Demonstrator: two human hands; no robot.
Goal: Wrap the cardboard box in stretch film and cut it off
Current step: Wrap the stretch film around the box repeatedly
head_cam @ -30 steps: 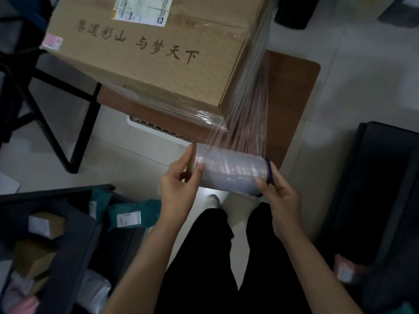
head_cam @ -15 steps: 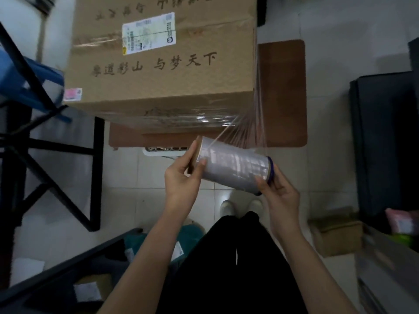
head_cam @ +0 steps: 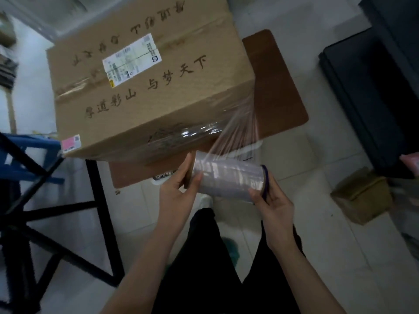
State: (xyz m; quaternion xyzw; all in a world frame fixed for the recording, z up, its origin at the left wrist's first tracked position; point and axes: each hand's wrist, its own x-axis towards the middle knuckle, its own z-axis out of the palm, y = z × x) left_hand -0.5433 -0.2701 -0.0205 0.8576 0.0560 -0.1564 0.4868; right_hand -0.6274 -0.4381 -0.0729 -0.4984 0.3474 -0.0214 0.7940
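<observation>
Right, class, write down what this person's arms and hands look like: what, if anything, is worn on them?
The left hand and the right hand are ungloved, and no ring, watch or bracelet shows. The left forearm and the right forearm are uncovered, with no sleeve in view. Black trousers show below them.

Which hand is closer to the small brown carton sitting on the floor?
The right. The right hand, gripping the purple-rimmed end of the film roll, is left of the small carton; the left hand grips the roll's other end, farther off.

Pale tiled floor (head_cam: 322, 257), black metal frame (head_cam: 99, 214) left, dark cabinet (head_cam: 371, 96) right, dim light.
</observation>
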